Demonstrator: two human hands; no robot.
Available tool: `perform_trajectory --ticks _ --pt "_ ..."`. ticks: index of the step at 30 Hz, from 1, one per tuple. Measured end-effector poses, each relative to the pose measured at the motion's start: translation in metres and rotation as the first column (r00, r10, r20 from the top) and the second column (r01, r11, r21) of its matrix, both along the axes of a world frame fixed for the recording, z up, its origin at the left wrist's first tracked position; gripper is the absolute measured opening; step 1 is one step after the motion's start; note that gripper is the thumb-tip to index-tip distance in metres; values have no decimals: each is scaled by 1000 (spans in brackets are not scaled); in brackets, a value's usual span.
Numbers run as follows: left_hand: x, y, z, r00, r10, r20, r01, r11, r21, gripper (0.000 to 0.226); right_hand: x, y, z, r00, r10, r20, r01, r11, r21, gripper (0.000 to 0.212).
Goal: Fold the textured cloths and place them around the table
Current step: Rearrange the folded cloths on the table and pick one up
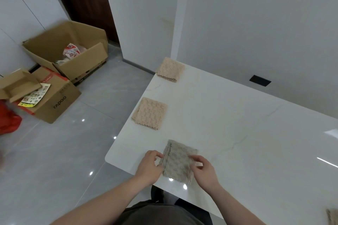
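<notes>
A grey textured cloth (178, 159), folded into a small square, lies near the front left corner of the white table (237, 124). My left hand (150, 167) pinches its left folded edge. My right hand (204, 170) pinches its right edge with thumb and fingers. Two beige textured cloths lie folded along the table's left side: one in the middle (150, 113), one at the far corner (171, 69). Part of another cloth (332, 216) shows at the bottom right edge of the view.
Open cardboard boxes (64, 55) and a closed rapoo box (54, 100) stand on the grey tiled floor to the left. A red bag (8, 120) lies at the far left. A black socket (260, 80) sits in the wall behind the table.
</notes>
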State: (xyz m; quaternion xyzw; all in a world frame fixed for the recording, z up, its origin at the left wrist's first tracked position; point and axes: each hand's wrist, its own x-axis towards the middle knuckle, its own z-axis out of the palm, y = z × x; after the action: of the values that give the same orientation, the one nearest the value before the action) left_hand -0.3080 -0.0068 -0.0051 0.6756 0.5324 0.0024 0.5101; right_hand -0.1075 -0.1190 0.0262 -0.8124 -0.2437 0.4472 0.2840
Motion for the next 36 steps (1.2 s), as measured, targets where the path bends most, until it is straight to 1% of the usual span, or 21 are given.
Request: perform_trajectory --ticks 1,2,4,6,8,9,10,12,14,16,17,19,20,22,24,27,30,32,36 --pt "0 0 -1 999 -42 7 42 999 24 24 1 -5 -5 986 119 115 -115 993 -38 37" --pt "1 0 -1 995 -101 9 101 994 31 25 1 -10 -11 957 224 184 -215 974 -70 44" --pt "5 -3 -1 970 -243 -13 243 970 -15 31 -2 -15 -19 888 406 217 -388 914 -121 54" --pt "11 -6 -3 939 -342 -46 337 937 -92 55 -9 -16 -25 820 541 186 -512 839 -182 63" --pt "18 -6 -3 896 -427 -124 412 902 -131 77 -13 -12 -26 787 603 128 -568 790 -229 70" --pt "22 -5 -4 871 -466 -158 453 884 -113 83 -13 -8 -26 779 617 114 -579 777 -247 73" --pt "26 -4 -4 849 -497 -182 489 868 -91 85 -13 -6 -27 773 625 107 -585 769 -259 74" --pt "34 0 0 827 -523 -207 520 851 -72 78 -9 0 -29 771 630 96 -590 763 -264 75" --pt "38 4 3 826 -525 -204 512 851 -120 73 -4 4 -24 758 649 68 -615 745 -259 70" --pt "33 8 6 830 -518 -209 486 854 -187 77 0 5 -16 740 672 21 -649 722 -239 63" --pt "29 10 7 831 -512 -216 474 856 -208 77 2 3 -15 735 678 21 -656 718 -232 62" --pt "21 15 8 853 -470 -228 433 880 -193 71 4 0 -14 743 666 60 -640 734 -227 62" --pt "18 19 11 877 -424 -226 393 904 -171 68 5 0 -14 767 634 95 -607 766 -214 61" --pt "10 33 16 925 -303 -229 285 952 -109 64 8 5 -18 821 551 148 -528 832 -169 55" --pt "2 56 21 950 -187 -249 184 982 -34 59 10 18 -18 845 504 180 -490 864 -117 53" --pt "-8 100 28 966 -10 -259 15 1000 18 56 7 47 -12 862 457 219 -454 889 -66 53" --pt "-12 141 29 962 128 -240 -131 991 6 59 -3 81 -9 901 390 191 -396 918 -6 51" --pt "-11 164 25 964 147 -223 -161 986 -45 64 -11 105 -9 926 340 166 -347 938 14 51" --pt "-1 197 13 981 41 -190 -60 994 -96 65 -33 144 -18 969 202 142 -205 979 1 51"
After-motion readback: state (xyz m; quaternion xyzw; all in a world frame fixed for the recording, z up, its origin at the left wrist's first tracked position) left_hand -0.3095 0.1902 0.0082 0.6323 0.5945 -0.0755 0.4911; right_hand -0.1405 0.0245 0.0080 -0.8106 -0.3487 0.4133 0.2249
